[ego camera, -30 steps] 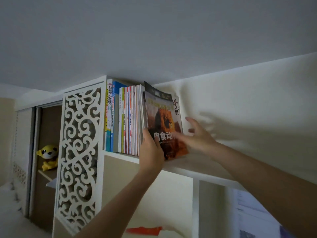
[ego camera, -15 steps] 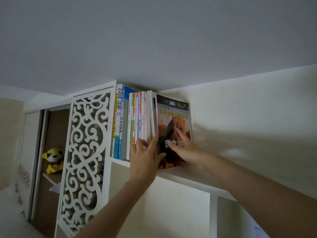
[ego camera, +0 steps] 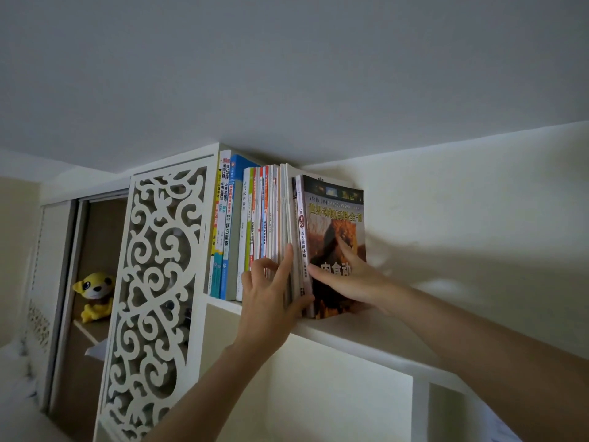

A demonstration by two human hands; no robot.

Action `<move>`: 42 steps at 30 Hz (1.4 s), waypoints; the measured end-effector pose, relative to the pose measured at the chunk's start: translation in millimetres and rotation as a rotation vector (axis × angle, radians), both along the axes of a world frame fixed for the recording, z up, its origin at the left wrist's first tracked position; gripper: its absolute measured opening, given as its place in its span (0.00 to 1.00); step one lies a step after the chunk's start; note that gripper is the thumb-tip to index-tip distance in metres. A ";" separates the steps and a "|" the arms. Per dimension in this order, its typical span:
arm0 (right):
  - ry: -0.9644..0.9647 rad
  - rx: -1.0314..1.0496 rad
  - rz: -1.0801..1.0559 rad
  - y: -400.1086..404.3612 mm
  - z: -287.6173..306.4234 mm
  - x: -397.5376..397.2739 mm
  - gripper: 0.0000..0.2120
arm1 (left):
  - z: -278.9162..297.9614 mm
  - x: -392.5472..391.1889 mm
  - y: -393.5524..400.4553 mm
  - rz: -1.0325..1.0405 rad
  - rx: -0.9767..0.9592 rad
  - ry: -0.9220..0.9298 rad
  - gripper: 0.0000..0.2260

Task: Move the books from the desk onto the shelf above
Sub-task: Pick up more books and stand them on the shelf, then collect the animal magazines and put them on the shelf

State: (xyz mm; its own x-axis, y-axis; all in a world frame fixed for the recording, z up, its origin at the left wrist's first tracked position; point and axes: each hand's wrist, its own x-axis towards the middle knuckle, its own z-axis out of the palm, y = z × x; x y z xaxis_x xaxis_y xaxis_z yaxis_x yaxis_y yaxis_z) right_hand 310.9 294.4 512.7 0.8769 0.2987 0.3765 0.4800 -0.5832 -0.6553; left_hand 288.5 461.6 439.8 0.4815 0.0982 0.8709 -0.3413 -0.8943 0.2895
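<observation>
**A:** What does the head view show up on the shelf (ego camera: 366, 338)?

**B:** A row of books (ego camera: 255, 224) stands upright on it, packed against the white upright at the left end. At the right end of the row is a lion-cover book (ego camera: 334, 215), its front cover facing out to the right, also upright and resting on the shelf board.

**A:** And the hands?

**B:** The left hand (ego camera: 269, 301) is raised against the spines. Its fingers (ego camera: 287, 263) are spread: one long finger lies straight up along the spines just left of the lion-cover book, the others are loosely bent against the thinner books. It grips nothing; it presses on the spines.

**A:** The right one?

**B:** The right hand (ego camera: 349, 282) lies flat on the lion cover, fingers straight and a little apart, one reaching up over the lion's picture, the thumb running along the lower spine edge. It presses the cover toward the row and pinches nothing.

**A:** Anything beside that?

**B:** A white carved fretwork panel (ego camera: 156, 282) stands left of the books, and behind it a yellow plush toy (ego camera: 94, 295) sits on a lower ledge.
</observation>
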 end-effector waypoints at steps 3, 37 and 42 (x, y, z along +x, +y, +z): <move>0.009 -0.032 -0.010 0.1 -0.6 0.8 0.49 | 3.2 0.0 12.9 0.056 0.103 0.033 0.40; 0.227 -0.237 -0.545 -377.7 -385.6 -307.5 0.05 | -315.4 -180.6 -290.0 -0.617 0.549 1.392 0.17; 0.642 -0.144 -0.649 -375.4 -505.3 -312.8 0.13 | -406.5 -169.0 -314.5 -0.607 0.276 1.645 0.17</move>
State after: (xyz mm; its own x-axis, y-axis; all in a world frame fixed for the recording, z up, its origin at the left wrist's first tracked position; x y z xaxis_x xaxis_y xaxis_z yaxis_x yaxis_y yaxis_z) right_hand -2.0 -81.0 7.4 0.9166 -0.3180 -0.2422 -0.3995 -0.7073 -0.5832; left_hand 119.5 147.1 33.2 0.7011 -0.4611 -0.5440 -0.1511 -0.8416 0.5185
